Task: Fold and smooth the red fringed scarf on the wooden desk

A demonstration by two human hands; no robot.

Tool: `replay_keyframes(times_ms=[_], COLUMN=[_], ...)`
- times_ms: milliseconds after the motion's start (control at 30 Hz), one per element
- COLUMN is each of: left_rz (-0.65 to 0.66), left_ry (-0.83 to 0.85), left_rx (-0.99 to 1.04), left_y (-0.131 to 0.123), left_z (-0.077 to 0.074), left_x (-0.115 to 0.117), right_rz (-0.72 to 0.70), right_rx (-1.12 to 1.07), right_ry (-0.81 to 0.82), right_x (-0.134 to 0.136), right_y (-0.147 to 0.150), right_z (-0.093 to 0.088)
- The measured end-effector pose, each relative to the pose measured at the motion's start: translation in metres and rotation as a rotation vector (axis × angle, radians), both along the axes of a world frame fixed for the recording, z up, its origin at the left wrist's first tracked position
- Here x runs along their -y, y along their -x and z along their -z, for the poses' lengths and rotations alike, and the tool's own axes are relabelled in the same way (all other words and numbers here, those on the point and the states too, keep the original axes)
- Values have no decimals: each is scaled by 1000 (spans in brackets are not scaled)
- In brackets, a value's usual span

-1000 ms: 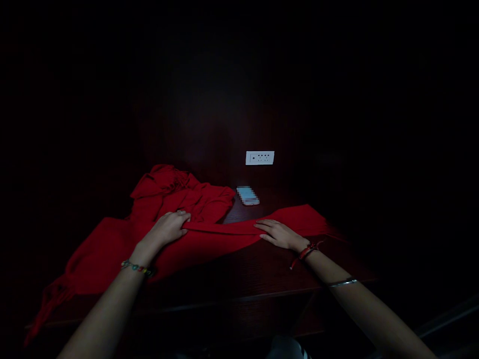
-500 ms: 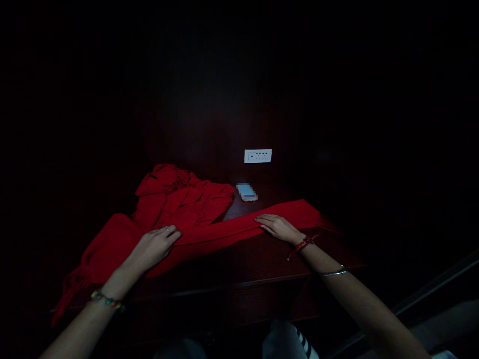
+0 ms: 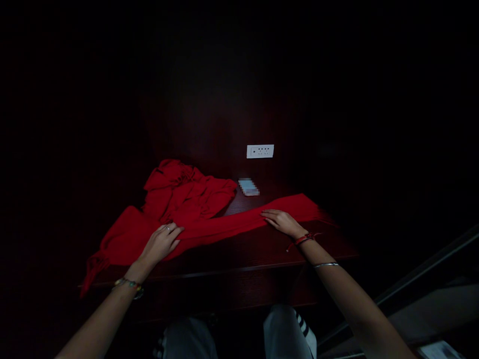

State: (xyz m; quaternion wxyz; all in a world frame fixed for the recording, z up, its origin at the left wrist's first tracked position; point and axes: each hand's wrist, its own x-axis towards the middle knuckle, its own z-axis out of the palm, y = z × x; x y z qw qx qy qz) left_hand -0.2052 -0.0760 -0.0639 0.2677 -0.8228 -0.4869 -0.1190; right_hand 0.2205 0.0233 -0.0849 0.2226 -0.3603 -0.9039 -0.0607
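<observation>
A red fringed scarf [image 3: 239,222] lies across the dark wooden desk, part of it folded into a long narrow strip. At the left end of this strip my left hand [image 3: 162,242] has its bent fingers closed on the cloth. Farther right, my right hand [image 3: 282,222] rests on the strip with fingers stretched out flat over it. Behind the left hand, more red cloth [image 3: 187,192] is heaped in loose folds. Some fringe [image 3: 93,267] trails towards the desk's front left edge.
A phone [image 3: 249,187] lies behind the strip, its screen blurred. On the dark back wall is a white socket panel [image 3: 260,151]. The desk's front edge [image 3: 224,272] runs just above my knees [image 3: 284,331]. The surroundings are very dark.
The view has shifted slightly, showing more of my knees. My left hand has its fingers a little more spread on the cloth; my right hand stays on the strip.
</observation>
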Motion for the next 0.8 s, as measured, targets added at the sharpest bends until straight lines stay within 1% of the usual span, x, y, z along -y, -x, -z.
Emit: replay_keyframes(times_ms=[133,300,433,567,633,800], left_rz=[-24,21,65,78,84,189], left_ry=[5,23,26,-43,-67,20], left_rx=[62,46,7,31,39,9], left_y=[0,-3,-5,-4,-3,-2], left_z=[1,1,1,0,1,1], left_x=[-1,-3,0,6,8,10], right_rz=[5,-11,-3,20,13,-11], right_rx=[-9,60,44,-44,-51,28], right_ry=[14,64,68,33,35,84], right_x=[0,-1,0,2,2,-2], right_y=[-1,-5,-8,-8,-8,-8], right_z=[1,4,2,0,1,5])
